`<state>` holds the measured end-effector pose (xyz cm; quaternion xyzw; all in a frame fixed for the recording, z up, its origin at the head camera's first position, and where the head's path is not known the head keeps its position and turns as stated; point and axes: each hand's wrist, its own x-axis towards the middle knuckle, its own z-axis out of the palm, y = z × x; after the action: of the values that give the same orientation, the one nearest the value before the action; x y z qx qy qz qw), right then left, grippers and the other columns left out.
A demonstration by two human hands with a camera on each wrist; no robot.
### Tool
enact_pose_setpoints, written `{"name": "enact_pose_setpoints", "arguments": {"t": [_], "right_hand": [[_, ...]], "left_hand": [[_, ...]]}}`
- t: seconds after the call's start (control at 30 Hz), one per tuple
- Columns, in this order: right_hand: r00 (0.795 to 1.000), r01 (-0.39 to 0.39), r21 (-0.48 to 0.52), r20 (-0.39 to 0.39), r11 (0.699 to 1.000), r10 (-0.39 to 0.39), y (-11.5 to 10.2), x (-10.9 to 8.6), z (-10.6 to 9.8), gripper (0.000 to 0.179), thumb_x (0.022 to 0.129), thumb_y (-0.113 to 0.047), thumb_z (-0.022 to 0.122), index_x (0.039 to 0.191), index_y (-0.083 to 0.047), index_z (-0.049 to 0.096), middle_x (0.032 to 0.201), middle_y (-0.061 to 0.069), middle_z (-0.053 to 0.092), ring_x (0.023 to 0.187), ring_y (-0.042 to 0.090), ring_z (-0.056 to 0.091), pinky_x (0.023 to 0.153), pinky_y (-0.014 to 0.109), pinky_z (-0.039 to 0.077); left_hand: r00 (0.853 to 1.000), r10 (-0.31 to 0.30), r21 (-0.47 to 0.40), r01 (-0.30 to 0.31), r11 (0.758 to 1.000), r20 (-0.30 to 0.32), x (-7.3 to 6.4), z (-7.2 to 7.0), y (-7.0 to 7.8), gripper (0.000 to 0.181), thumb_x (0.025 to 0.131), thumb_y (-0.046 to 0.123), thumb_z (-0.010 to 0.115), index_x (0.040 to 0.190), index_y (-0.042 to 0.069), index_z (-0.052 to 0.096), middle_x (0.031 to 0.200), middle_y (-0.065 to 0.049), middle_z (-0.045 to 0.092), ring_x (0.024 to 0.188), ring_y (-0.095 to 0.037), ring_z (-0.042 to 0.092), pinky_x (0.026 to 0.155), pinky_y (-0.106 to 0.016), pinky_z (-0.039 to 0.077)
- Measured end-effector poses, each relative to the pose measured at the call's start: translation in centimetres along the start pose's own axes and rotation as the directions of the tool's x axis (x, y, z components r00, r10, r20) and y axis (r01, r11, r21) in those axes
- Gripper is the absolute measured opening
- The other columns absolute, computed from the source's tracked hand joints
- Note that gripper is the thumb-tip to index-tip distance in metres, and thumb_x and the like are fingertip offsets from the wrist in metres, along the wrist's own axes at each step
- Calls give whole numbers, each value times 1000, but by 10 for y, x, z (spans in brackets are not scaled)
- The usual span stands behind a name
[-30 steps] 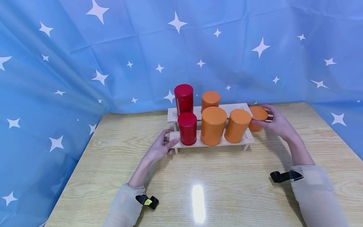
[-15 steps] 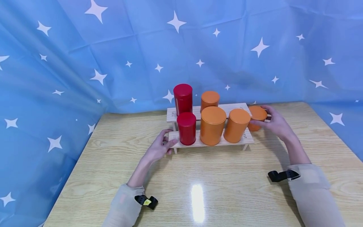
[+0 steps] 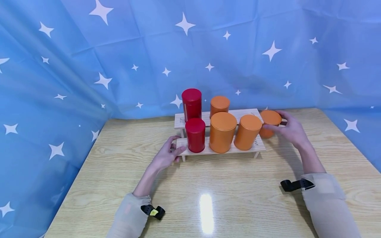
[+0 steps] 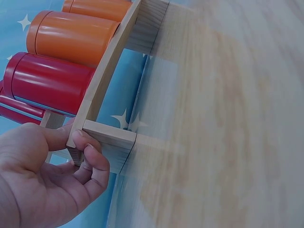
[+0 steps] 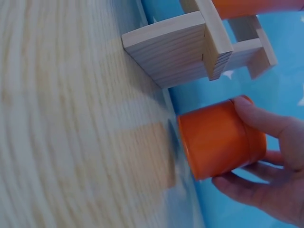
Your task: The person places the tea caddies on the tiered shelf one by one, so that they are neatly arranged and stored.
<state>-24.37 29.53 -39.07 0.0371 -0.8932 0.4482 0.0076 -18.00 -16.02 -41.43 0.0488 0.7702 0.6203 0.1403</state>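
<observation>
A two-tier wooden rack stands at the back of the table. My left hand grips the left end of its lower board; in the left wrist view the thumb and curled fingers pinch the board's end. Just off the rack's right end, my right hand holds a short orange canister between thumb and fingers. The canister is close to the table; whether it touches is unclear. On the lower tier stand a red canister, a wide orange canister and a narrower orange canister.
On the upper tier are a tall red canister and a small orange canister, partly hidden by the front row. A blue star-patterned cloth hangs behind and left of the wooden table.
Very little differs. The canister in my right hand appears a touch higher against the rack, and the head view has shifted slightly. My left hand keeps its grip on the board.
</observation>
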Motion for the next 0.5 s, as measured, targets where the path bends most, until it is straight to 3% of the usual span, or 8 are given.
{"name": "enact_pose_setpoints", "arguments": {"t": [0.5], "right_hand": [[990,56,-26,-127,998,-58,-25,-10,-13,90,93,-40,73,160,-8,22,155,25,35,131,52,44,73,4,38]], "left_hand": [[1000,6,41,-6,999,-5,1,0,0,58,100,22,67,149,10,37,81,-7,42,57,-21,51,53,-27,38]]}}
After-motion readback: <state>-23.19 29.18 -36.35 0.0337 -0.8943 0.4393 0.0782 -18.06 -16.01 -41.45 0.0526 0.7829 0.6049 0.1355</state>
